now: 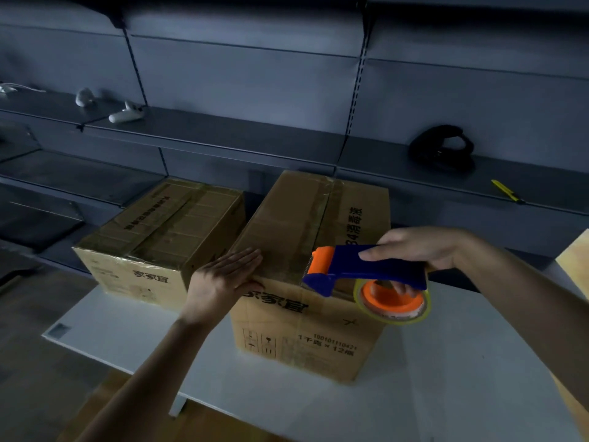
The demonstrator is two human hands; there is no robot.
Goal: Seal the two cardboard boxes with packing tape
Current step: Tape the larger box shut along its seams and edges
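Now, tape dispenser (pixel 382 272) inside right grip (pixel 422 247).

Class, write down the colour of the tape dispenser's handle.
The handle is dark blue; head view.

matt brown cardboard boxes (pixel 312 250) with glossy tape strips, shiny blue-orange plastic tape dispenser (pixel 366 269), smooth white table (pixel 446 378)

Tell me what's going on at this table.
A person is taping the nearer brown cardboard box on the white table. The left hand presses flat on its top, while the right hand grips a blue-and-orange tape dispenser whose head sits at the lid's near edge. The second brown cardboard box, to the left, shows tape along its top.
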